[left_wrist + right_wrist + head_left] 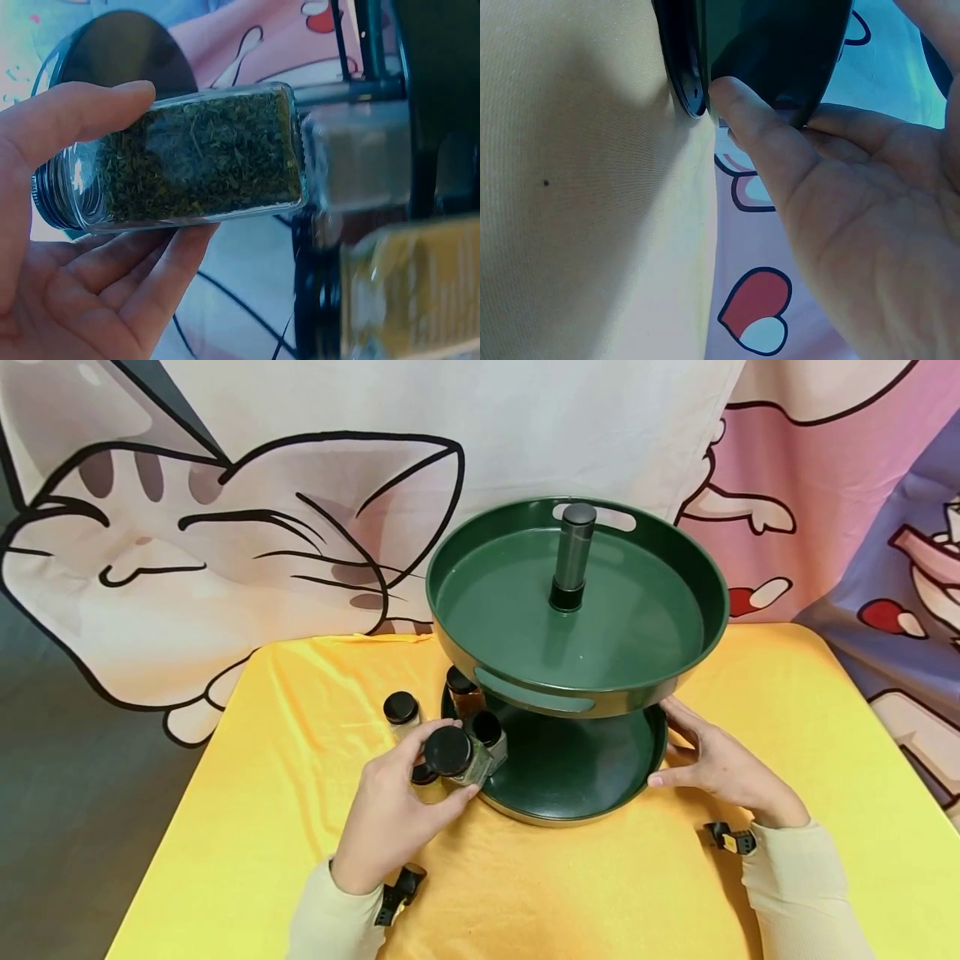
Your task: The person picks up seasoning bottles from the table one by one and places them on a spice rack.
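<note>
Square glass jar [474, 767], flaky herbs [202, 154] inside; round, glossy lower tray [577, 777]. Left grip [393, 806] pinches the jar at its eight o'clock; right grip [716, 767] holds its rim at three.

The left sleeve [336, 917] is pale cream and plain, and the left hand [393, 810] beyond its end is bare. Beside the left sleeve's end sits a black strap [386, 907] with a stubby black wrist camera [409, 878] and a little yellow. Across from the left sleeve, the right sleeve [797, 881] is also pale cream; a black camera mount [741, 842] with a yellow patch faces the left sleeve.
</note>
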The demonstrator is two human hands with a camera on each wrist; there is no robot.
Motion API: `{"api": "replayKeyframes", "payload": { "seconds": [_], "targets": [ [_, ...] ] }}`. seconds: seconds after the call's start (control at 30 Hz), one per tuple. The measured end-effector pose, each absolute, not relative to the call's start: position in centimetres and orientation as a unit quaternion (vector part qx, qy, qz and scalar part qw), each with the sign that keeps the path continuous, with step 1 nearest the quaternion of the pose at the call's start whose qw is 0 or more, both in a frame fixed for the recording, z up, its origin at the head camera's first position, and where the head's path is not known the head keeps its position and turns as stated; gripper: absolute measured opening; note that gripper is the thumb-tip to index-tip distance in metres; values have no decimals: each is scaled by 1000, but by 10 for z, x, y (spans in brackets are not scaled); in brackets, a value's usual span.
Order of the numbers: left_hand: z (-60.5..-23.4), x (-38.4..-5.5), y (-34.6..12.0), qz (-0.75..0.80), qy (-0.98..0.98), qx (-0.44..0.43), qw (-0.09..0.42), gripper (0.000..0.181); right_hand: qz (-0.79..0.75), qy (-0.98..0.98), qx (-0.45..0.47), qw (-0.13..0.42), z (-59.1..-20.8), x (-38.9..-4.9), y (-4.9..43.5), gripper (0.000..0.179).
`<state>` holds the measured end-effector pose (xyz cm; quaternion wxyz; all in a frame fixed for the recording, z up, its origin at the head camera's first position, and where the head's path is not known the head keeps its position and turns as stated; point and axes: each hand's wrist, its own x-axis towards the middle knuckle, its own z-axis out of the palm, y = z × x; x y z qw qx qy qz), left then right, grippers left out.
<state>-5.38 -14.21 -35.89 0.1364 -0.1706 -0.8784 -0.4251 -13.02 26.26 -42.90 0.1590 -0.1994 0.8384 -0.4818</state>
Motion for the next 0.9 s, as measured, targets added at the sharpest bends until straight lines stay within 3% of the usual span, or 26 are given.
{"api": "replayKeyframes", "payload": {
  "seconds": [0.57, 0.9],
  "targets": [
    [-365, -52, -105, -431, -878, -189, 89, 71, -485, 837, -196, 158, -431, -131, 263, 111],
    [-371, -57, -78, -402, -894, -180, 87, 66, -475, 844, -190, 161, -431, -131, 263, 112]
  ]
}}
